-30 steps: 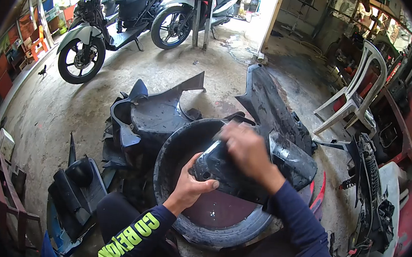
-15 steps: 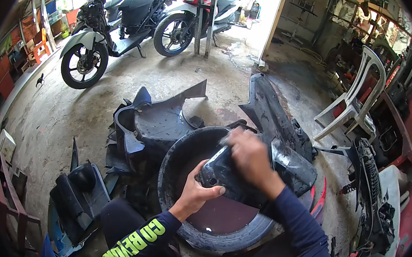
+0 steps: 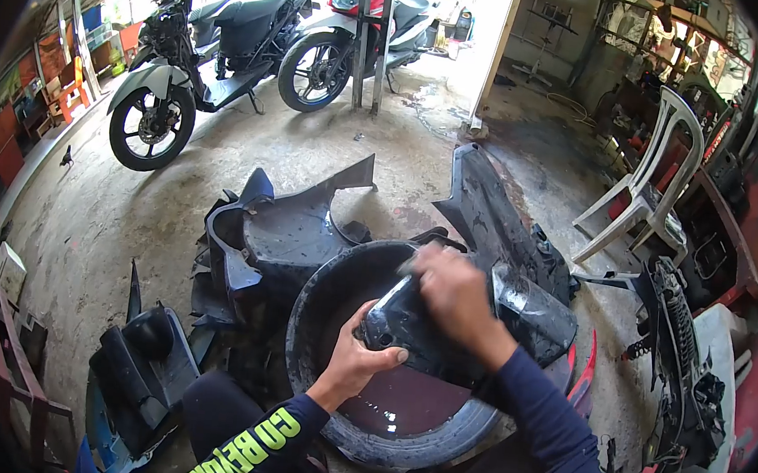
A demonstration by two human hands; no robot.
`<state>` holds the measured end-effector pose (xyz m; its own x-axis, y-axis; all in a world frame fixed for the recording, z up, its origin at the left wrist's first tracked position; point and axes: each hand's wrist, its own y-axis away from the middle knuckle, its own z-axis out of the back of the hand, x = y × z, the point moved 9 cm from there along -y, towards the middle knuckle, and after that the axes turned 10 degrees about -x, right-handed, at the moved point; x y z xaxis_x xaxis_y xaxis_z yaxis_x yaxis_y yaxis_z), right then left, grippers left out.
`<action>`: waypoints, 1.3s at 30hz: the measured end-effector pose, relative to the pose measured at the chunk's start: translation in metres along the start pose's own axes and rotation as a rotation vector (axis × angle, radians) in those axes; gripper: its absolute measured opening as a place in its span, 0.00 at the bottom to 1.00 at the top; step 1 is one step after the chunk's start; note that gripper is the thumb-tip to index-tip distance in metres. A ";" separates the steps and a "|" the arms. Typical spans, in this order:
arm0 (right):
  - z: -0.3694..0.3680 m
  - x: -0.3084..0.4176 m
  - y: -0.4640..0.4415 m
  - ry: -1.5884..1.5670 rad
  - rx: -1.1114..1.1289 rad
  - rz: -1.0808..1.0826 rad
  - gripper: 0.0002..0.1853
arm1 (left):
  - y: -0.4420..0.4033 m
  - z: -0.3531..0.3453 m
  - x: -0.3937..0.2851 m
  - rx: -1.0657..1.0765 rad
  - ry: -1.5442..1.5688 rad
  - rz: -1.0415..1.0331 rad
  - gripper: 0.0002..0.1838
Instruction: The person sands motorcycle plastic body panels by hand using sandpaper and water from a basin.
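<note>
A glossy black plastic panel (image 3: 429, 335) is held tilted over a round black tub (image 3: 307, 392) with dark reddish liquid in it. My left hand (image 3: 357, 361) grips the panel's left end, thumb on top and fingers beneath. On the panel's upper edge lies my right hand (image 3: 451, 283), its fingers curled and blurred. Something small and pale shows at its fingertips, too smeared to make out. Behind the tub lie a grey-black curved fairing (image 3: 294, 229) and a long dark panel (image 3: 499, 206).
More black parts (image 3: 146, 369) lie at the left beside my knee. A frame with a spring (image 3: 683, 362) stands at the right, near a white plastic chair (image 3: 649, 184). Two motorcycles (image 3: 150, 126) are parked behind a metal post (image 3: 360, 46).
The camera view has shifted slightly. My right hand stays at the panel's upper edge, blurred in every frame, while my left hand keeps its hold on the left end.
</note>
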<state>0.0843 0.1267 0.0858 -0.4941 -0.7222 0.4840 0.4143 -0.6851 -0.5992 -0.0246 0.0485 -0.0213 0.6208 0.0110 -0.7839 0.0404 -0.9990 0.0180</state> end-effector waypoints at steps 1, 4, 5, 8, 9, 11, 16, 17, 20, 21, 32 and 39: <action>-0.004 -0.015 -0.002 0.137 -0.059 0.081 0.14 | -0.003 -0.004 -0.004 -0.003 -0.026 -0.029 0.40; -0.008 0.053 0.022 0.046 -0.052 0.292 0.14 | -0.004 -0.009 -0.005 -0.006 0.022 -0.029 0.39; -0.014 0.061 0.034 -0.018 -0.064 0.322 0.13 | -0.001 -0.008 -0.005 -0.026 0.040 -0.036 0.39; -0.001 -0.021 -0.001 0.061 -0.021 -0.091 0.13 | -0.002 -0.005 -0.004 -0.011 0.030 -0.033 0.39; -0.005 -0.044 -0.003 0.088 -0.093 -0.040 0.13 | -0.001 -0.005 -0.002 -0.013 0.020 -0.030 0.40; -0.011 0.024 0.018 0.078 -0.081 0.169 0.13 | -0.001 -0.002 0.000 -0.023 0.044 -0.008 0.40; -0.002 -0.025 -0.003 0.176 -0.135 0.095 0.11 | 0.000 -0.003 0.003 0.007 0.027 -0.005 0.40; -0.016 -0.028 0.005 0.369 -0.119 0.276 0.12 | -0.001 -0.004 0.002 0.010 0.015 0.002 0.40; -0.022 0.063 0.037 0.015 -0.032 0.378 0.13 | 0.000 0.006 0.010 -0.005 0.082 -0.001 0.41; -0.022 0.052 0.035 -0.055 0.007 0.310 0.14 | 0.006 0.002 0.009 -0.039 0.094 0.063 0.40; -0.008 -0.013 0.003 0.143 0.057 0.068 0.13 | -0.001 -0.004 0.001 -0.006 -0.032 -0.019 0.37; -0.009 -0.018 0.003 0.060 -0.036 0.107 0.14 | 0.000 -0.002 0.003 -0.037 0.044 0.007 0.39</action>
<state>0.0878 0.1388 0.0698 -0.4942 -0.7832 0.3774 0.4397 -0.5996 -0.6687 -0.0209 0.0485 -0.0221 0.6551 0.0072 -0.7555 0.0644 -0.9968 0.0464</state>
